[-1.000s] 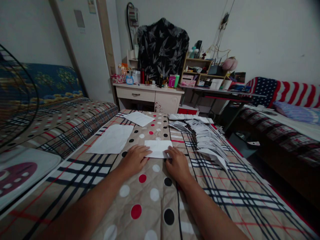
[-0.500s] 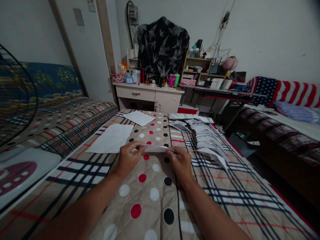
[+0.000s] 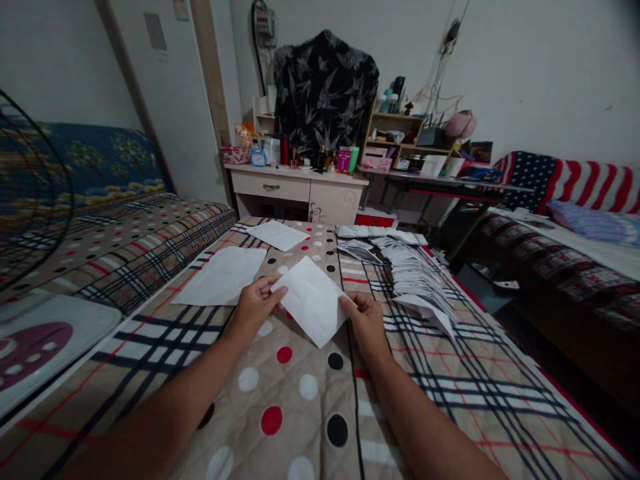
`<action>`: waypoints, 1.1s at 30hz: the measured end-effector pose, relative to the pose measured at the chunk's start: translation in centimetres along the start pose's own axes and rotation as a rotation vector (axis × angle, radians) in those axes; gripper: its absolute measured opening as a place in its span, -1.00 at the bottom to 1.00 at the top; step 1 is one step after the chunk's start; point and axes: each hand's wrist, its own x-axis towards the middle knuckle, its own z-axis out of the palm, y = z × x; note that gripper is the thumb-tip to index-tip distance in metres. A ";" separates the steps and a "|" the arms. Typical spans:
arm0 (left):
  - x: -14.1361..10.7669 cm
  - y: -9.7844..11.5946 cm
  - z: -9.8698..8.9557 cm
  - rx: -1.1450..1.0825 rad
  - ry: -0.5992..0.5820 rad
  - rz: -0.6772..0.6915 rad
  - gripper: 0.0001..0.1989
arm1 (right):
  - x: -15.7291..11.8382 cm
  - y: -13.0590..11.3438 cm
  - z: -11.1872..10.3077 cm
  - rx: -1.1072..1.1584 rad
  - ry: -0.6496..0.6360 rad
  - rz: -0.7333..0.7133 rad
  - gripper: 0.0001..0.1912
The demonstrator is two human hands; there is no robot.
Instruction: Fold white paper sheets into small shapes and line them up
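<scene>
A white square paper [image 3: 315, 300] is stretched between my two hands, one corner pointing toward me, above the dotted bedspread [image 3: 295, 427]. My left hand [image 3: 255, 305] pinches its left corner between thumb and fingers. At the opposite corner, my right hand [image 3: 367, 319] grips the paper the same way. Left of my hands lies a larger white sheet [image 3: 220, 277], with another white paper [image 3: 279, 235] farther back. To the right, a long fanned stack of folded papers [image 3: 417, 277] rests on the bedspread, near a smaller folded piece [image 3: 359, 251].
A row of white folded papers [image 3: 383, 235] lies at the bed's far edge. Beyond stands a white dresser [image 3: 273, 187] with bottles. At the left are a fan [image 3: 35, 187] and a white board [image 3: 55, 347]; a dark bin [image 3: 483, 287] is at the right.
The paper between my hands was seen nearly edge-on as a thin strip; now its broad face shows as a diamond. My hands have barely moved and keep their grip.
</scene>
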 end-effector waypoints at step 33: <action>0.1 1.0 0.1 -0.070 0.094 0.114 -0.57 | -0.9 -0.1 0.6 -0.277 -0.262 -0.193 -0.86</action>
